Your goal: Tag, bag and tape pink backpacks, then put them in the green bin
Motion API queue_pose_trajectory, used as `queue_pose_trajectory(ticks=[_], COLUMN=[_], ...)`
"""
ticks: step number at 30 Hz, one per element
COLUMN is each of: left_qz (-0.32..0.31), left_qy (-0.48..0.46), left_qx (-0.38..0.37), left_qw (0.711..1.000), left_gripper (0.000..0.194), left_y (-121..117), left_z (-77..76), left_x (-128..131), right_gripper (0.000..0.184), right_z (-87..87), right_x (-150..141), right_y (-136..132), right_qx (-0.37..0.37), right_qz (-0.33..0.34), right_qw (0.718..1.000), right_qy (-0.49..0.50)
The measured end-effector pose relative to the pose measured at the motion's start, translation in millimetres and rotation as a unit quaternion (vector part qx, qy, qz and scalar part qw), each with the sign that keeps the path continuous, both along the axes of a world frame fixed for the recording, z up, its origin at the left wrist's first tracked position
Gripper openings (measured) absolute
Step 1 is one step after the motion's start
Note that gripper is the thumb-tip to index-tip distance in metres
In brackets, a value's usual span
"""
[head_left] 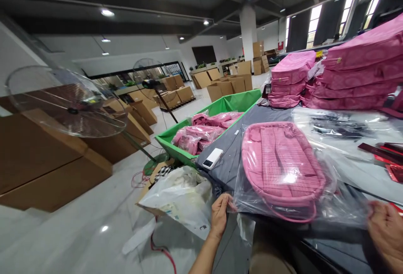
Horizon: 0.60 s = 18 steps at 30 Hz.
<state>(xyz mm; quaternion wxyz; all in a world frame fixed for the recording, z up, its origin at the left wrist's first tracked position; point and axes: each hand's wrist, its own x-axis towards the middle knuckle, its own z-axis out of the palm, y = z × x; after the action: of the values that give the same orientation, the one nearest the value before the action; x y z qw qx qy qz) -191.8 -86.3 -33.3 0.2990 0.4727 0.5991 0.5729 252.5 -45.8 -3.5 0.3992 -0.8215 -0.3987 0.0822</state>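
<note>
A pink backpack (pixel 280 160) lies flat inside a clear plastic bag (pixel 252 204) on the dark grey tabletop (pixel 229 139). The bag's open-looking near edge is stretched along the table's front. My left hand (pixel 219 217) pinches the left corner of that plastic. At the right, my right hand (pixel 385 227) has its fingers closed on the opposite corner, slightly blurred. A pink handle loop shows through the plastic at the near end of the backpack.
Stacked pink backpacks (pixel 359 68) stand at the table's back right. Clear plastic sheets (pixel 340 131) lie before them. A white phone (pixel 213 158) rests near the left edge. A green bin (pixel 226 101) holds wrapped pink bags. A fan (pixel 72 110) and cardboard boxes (pixel 53 160) stand left.
</note>
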Motion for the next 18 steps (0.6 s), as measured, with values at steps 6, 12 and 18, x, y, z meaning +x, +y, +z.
queue_pose_trajectory(ticks=[6,12,18], left_qz=[0.081,-0.121,-0.2], left_qy=[0.174,0.464,0.511], left_qx=[0.062,0.231,0.175], left_qw=[0.98,0.846,0.818], left_gripper=[0.054,0.068,0.055], left_y=[14,18,40], left_z=[14.1,47.7,66.2], left_x=[26,116,148], right_gripper=[0.031,0.033,0.037], right_z=[15.5,7.0,6.2], right_x=[0,4,5], right_y=[-4,-13,-7], right_qx=[-0.017,0.027,0.064], right_qz=[0.01,0.038,0.061], right_qw=[0.998,0.994,0.982], right_qy=[0.067,0.102,0.166])
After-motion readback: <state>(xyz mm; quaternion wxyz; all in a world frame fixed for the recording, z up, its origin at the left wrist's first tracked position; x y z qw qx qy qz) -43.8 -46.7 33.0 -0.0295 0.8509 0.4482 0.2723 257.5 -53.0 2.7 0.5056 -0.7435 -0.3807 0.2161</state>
